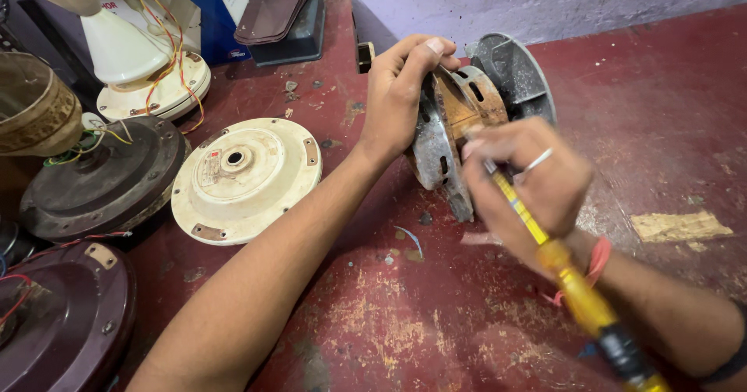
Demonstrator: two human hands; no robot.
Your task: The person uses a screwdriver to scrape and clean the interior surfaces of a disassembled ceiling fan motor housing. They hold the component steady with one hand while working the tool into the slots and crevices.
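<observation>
2 hands at work, head view only. Left hand [398, 96] wraps over the top edge of a fan motor housing [459, 120], which stands on its rim on the red worktop [436, 314], fingers curled shut on it. Right hand [525, 178] has its grip pinched around a yellow screwdriver [572, 283]; the tip is hidden behind the fingers, against the housing's rusty face.

Risk, as a judgement: the housing is balanced on edge, so a hard push from the tool could roll it or tip it flat; a slipped tip would run toward the left hand's fingers.

Orientation: the housing's flat face points toward the viewer's right and slightly down. The screwdriver's long axis runs diagonally, handle at lower right, tip at upper left.

Nearby, well apart at left: a cream fan cover [245, 178] lying flat, a dark motor body [101, 182].
</observation>
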